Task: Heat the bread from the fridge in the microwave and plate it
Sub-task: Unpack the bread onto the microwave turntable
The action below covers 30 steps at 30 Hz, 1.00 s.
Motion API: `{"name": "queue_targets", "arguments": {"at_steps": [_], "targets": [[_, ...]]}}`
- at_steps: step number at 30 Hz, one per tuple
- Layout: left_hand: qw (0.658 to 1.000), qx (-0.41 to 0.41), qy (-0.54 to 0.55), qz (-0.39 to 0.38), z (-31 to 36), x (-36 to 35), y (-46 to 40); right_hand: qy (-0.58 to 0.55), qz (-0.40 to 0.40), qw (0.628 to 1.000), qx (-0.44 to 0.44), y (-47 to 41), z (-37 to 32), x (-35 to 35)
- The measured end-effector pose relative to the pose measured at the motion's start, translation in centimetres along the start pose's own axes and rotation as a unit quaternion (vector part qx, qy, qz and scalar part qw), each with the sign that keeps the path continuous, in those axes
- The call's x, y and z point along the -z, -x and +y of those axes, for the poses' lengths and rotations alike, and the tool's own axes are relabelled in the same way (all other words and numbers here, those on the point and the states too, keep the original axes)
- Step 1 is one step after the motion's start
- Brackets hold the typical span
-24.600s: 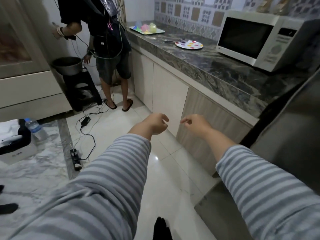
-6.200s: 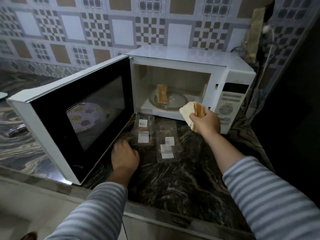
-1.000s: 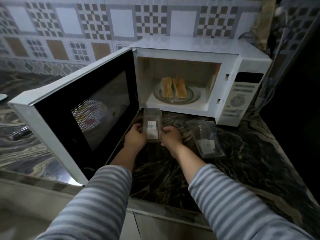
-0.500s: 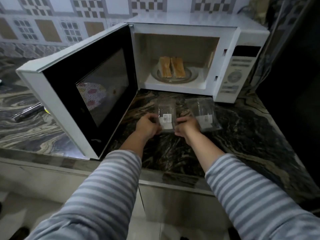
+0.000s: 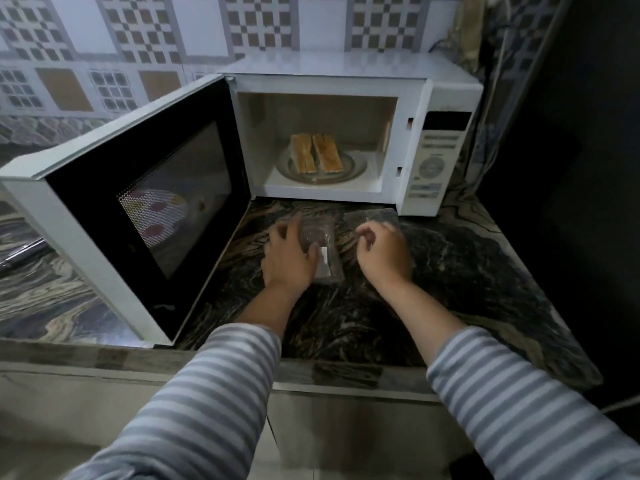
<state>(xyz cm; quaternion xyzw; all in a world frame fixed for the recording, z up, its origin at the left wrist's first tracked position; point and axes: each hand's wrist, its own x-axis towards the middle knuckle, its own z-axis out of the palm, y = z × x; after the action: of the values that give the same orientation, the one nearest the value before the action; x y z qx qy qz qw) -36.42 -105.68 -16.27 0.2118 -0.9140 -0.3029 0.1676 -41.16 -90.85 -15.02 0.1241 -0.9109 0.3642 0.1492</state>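
Head view: bread [image 5: 316, 157] in microwave [image 5: 433, 157], beyond both hands.

The right hand [image 5: 382, 256] hides most of 1 clear wrapper [image 5: 375, 216]; its blurred fingers' hold is unclear.

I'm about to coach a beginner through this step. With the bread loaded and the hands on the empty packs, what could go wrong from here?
1. The door stands wide open over the counter; an elbow could knock it, and heating cannot start until it is shut.
2. The two bread slices lie touching on the turntable, so they may heat unevenly.
3. The clear pack under the left hand and the second pack by the right hand are slippery and could slide off.
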Motion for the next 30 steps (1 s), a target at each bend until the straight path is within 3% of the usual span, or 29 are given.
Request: {"name": "queue_targets", "arguments": {"at_steps": [3,10,20,30], "targets": [[0.999,-0.033,0.0,0.03,1.0,-0.8,-0.6,0.031,0.03,0.999,0.031,-2.0,2.3,0.7],[0.999,-0.014,0.031,0.02,0.4,-3.9,-1.4,0.025,-0.117,0.992,-0.044,-4.2,6.7,-1.2],[0.993,-0.04,0.096,0.049,0.2,-4.1,-0.7,0.0,-0.014,1.0,-0.028,-2.2,6.0,-1.6],[0.969,-0.154,0.142,0.133,3.6,2.3,-0.7,-0.057,0.079,0.994,0.047,-1.9,-0.3,3.8]]}}
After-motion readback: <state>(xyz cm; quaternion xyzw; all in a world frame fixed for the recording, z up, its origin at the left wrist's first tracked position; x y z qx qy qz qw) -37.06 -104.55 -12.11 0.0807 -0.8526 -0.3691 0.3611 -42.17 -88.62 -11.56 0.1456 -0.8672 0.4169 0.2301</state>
